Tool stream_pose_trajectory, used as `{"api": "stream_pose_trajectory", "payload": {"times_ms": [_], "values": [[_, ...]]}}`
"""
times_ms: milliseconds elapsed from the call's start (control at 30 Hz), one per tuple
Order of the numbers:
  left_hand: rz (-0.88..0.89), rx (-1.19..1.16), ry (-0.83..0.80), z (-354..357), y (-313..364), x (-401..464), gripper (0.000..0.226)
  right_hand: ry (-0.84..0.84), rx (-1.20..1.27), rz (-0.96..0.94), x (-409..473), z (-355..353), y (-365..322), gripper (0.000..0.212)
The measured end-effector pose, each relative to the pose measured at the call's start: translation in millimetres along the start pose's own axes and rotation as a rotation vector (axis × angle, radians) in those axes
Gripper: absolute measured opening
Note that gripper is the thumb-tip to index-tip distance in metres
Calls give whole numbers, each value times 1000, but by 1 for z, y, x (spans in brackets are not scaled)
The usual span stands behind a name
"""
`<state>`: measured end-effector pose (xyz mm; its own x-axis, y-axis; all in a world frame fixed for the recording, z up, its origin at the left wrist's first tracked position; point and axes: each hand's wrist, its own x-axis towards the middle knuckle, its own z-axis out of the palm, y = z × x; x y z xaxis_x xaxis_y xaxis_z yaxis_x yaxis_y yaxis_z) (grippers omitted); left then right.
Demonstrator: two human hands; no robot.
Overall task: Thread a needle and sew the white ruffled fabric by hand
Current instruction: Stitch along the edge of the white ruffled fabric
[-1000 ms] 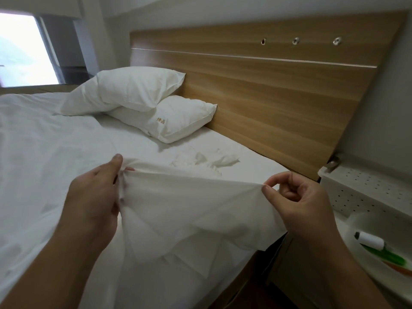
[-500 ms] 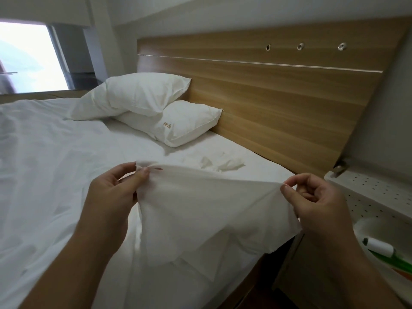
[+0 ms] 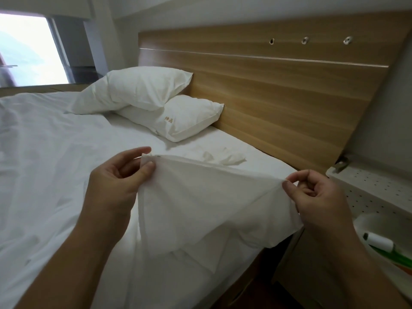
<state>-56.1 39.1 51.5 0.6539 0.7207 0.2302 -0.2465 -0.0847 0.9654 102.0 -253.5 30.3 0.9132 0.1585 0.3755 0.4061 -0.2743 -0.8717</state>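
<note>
A white fabric (image 3: 200, 204) hangs stretched between my two hands above the bed's near edge. My left hand (image 3: 118, 181) pinches its upper left corner between thumb and fingers. My right hand (image 3: 316, 197) pinches the upper right corner, thumb against forefinger. The cloth's top edge runs taut from hand to hand and the rest drapes down onto the sheet. A small crumpled white piece of fabric (image 3: 225, 158) lies on the bed beyond it. A white thread spool (image 3: 379, 241) rests in a bowl at the right. No needle shows.
The bed (image 3: 44, 163) with white sheets fills the left. Two white pillows (image 3: 156, 103) lean against the wooden headboard (image 3: 278, 97). A white perforated shelf (image 3: 374, 192) and a white bowl (image 3: 365, 221) with green and orange items stand at the right. A window is at the far left.
My left hand has shifted its grip from bunched cloth to the fabric's corner, and both hands have spread the top edge tauter. The view has moved slightly left and down.
</note>
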Motion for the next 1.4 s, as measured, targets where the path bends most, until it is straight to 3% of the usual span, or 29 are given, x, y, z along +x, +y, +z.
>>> {"api": "stream_pose_trajectory", "payload": {"times_ms": [333,600,967,1400], "values": [[41,149,83,2,-8,3,5,-8,-77,-27,-1,3,6,8],[28,144,152,3,-7,4,9,3,-87,-26,-2,3,8,11],[42,116,42,13,-7,0,5,157,256,121,4,-4,8,7],[26,65,79,7,-13,5,6,50,165,43,4,-6,12,5]]}}
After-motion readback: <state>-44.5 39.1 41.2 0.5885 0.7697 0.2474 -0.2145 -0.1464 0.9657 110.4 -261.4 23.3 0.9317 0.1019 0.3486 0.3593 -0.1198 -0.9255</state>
